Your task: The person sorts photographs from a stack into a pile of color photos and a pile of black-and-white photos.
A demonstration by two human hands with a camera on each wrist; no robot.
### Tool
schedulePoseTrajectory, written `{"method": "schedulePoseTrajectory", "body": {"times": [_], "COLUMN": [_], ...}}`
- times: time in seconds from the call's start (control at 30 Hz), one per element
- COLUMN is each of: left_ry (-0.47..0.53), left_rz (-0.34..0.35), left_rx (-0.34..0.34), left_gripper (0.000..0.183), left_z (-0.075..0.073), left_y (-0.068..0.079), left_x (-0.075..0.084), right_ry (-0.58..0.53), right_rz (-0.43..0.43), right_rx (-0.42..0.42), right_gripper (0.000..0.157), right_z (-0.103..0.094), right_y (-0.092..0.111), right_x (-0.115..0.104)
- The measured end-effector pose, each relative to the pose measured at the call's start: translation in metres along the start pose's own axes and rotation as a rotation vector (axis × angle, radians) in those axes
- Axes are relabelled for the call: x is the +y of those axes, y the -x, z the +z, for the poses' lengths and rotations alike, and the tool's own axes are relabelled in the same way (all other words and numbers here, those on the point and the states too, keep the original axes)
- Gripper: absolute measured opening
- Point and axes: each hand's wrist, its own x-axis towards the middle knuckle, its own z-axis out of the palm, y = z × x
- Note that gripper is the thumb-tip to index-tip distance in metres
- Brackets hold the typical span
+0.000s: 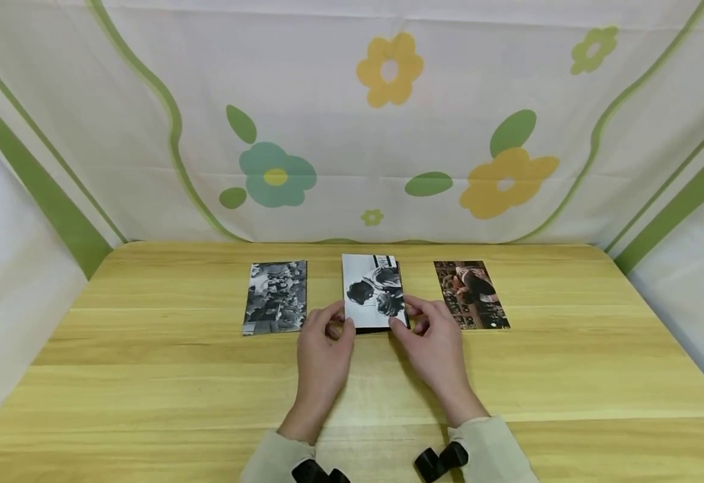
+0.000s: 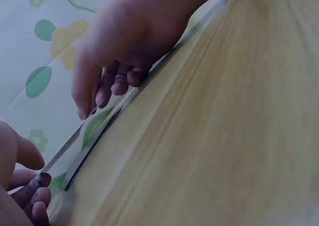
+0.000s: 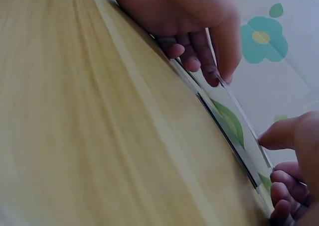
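Note:
Both hands hold a black-and-white photo print (image 1: pixel 364 278), one at each side edge near its lower corners. My left hand (image 1: pixel 326 345) pinches the left edge between thumb and fingers, and my right hand (image 1: pixel 433 339) does the same on the right. The wrist views show the print's thin edge raised over a low dark-edged stack (image 3: pixel 229 136) on the table. From the head view, only a dark strip of that stack (image 1: pixel 373 330) shows below and beside the held print.
On the wooden table (image 1: pixel 177 389), a black-and-white crowd photo (image 1: pixel 276 295) lies to the left and a brown-toned photo (image 1: pixel 473 295) to the right. A white flowered cloth (image 1: pixel 328 134) hangs behind. Black devices (image 1: pixel 442 461) are strapped at the wrists.

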Motion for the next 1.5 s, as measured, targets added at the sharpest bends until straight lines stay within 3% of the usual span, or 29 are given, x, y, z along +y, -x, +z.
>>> {"method": "schedulePoseTrajectory", "body": {"times": [0.3,0.5,0.73,1.5], "left_ry": [0.164,0.16,0.175,0.185], "left_rz": [-0.032,-0.032,-0.082,-0.153], "left_rx": [-0.008,0.002,-0.006,-0.022], "left_gripper": [0.032,0.032,0.031,0.031], "left_z": [-0.009,-0.017,-0.02,-0.022], "left_y": [-0.002,-0.001,-0.003,-0.006], "left_x": [0.01,0.018,0.02,0.023], "right_ry": [-0.055,-0.11,-0.124,-0.146], "right_rz": [-0.007,-0.045,-0.039,-0.024], "right_rx": [-0.008,0.015,0.006,-0.016], "right_gripper": [0.053,0.05,0.05,0.05], "right_z": [-0.009,-0.011,-0.014,-0.017], "right_y": [0.004,0.004,0.005,0.007], "right_x": [-0.014,-0.024,-0.029,-0.03]}}
